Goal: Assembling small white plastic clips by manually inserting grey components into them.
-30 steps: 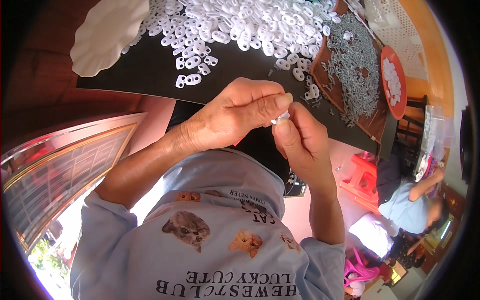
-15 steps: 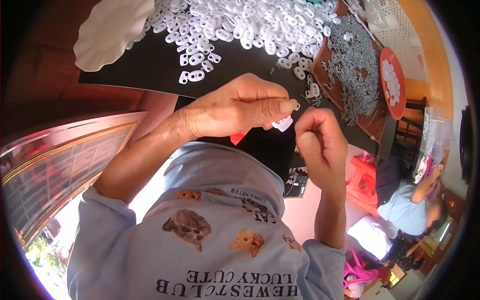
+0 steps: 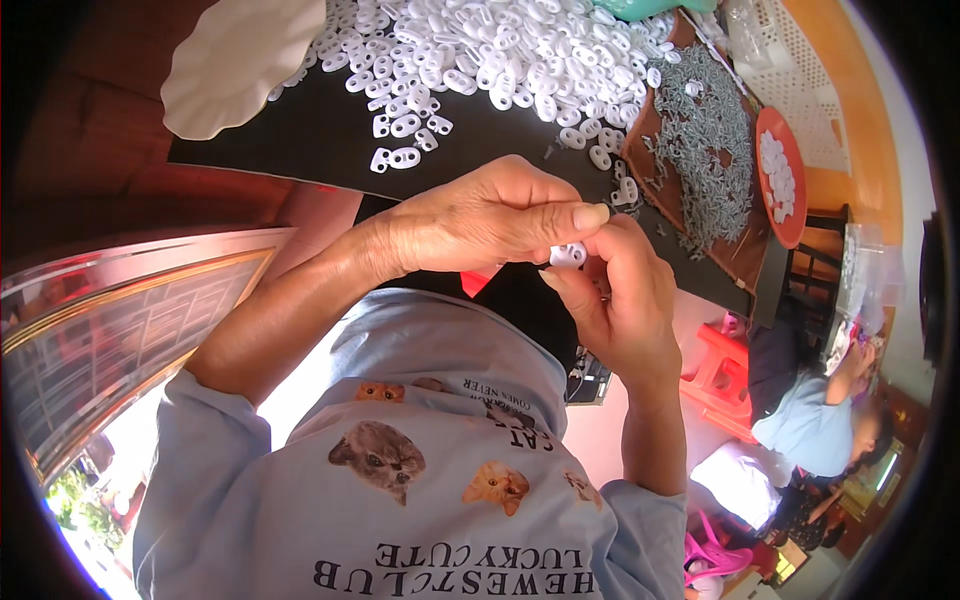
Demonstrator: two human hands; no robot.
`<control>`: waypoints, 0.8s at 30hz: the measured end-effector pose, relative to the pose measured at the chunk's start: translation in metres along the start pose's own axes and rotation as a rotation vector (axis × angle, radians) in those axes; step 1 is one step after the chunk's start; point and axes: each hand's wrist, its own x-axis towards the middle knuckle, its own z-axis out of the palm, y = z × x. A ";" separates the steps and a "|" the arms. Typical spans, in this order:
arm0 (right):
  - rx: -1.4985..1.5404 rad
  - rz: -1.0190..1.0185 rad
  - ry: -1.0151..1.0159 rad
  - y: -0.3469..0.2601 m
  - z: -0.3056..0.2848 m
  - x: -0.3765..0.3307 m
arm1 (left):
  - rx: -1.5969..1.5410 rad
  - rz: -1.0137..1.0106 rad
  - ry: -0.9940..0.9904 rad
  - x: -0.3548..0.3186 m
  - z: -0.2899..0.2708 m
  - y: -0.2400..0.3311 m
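Observation:
Above the near edge of the black table, my left hand (image 3: 500, 215) pinches a small white plastic piece with round holes (image 3: 568, 256) between thumb and fingers. My right hand (image 3: 630, 290) meets it from the right, its curled index finger and thumb on either side of the same piece. The fingers hide part of the piece, and whether the right hand also holds something smaller cannot be seen. Beyond the hands lies a large heap of similar white oval two-hole pieces (image 3: 500, 50), with a few loose ones (image 3: 395, 159) nearer to my left wrist.
Many grey screws (image 3: 705, 150) cover a brown board at the right, beside a red bowl (image 3: 797, 215) of white pieces. A cream scalloped dish (image 3: 235, 70) lies far left, a green container (image 3: 640, 8) at the back. Red stools (image 3: 720, 380) and other people are at the right.
My right hand has moved left and up to the white plastic piece; before, it was apart from it. The left hand stays nearly in place, still pinching the piece.

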 end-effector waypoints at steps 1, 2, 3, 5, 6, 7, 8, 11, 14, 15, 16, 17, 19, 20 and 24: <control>-0.041 -0.011 -0.035 -0.001 -0.001 0.001 | 0.016 0.019 -0.007 0.000 -0.002 -0.001; -0.043 -0.011 -0.033 0.000 -0.001 0.002 | 0.033 0.038 -0.016 0.000 -0.003 -0.001; -0.048 -0.036 -0.017 0.000 -0.001 0.003 | 0.035 0.039 -0.018 0.000 -0.001 0.001; -0.054 -0.062 0.000 -0.001 0.001 0.004 | -0.015 0.034 0.005 -0.001 0.005 0.008; -0.060 -0.075 0.015 -0.002 0.001 0.005 | -0.014 0.036 0.006 -0.001 0.006 0.008; -0.066 -0.087 0.030 -0.003 0.001 0.006 | -0.010 0.038 0.012 -0.001 0.006 0.008; -0.066 -0.088 0.030 -0.003 0.002 0.006 | -0.006 0.040 0.020 -0.001 0.007 0.007; -0.078 -0.103 0.037 -0.004 0.002 0.007 | 0.011 0.027 0.024 -0.003 0.005 0.006; -0.068 -0.127 0.034 -0.002 0.004 0.007 | 0.012 0.040 0.018 -0.005 0.006 0.005; -0.080 -0.172 0.050 0.001 0.005 0.006 | 0.011 0.040 0.015 -0.005 0.006 0.004; -0.092 -0.217 0.067 0.004 0.005 0.006 | -0.008 0.022 0.009 -0.004 0.007 0.002; -0.090 -0.214 0.066 0.007 0.005 0.006 | -0.027 0.002 0.006 -0.004 0.007 0.001; -0.098 -0.283 0.097 0.011 0.004 0.004 | -0.015 0.004 0.019 -0.006 0.002 -0.001; -0.095 -0.280 0.094 0.010 0.003 0.005 | -0.002 0.009 0.035 -0.007 0.000 -0.003; -0.133 -0.239 0.073 0.008 -0.002 0.007 | 0.058 0.003 0.106 -0.007 -0.001 -0.003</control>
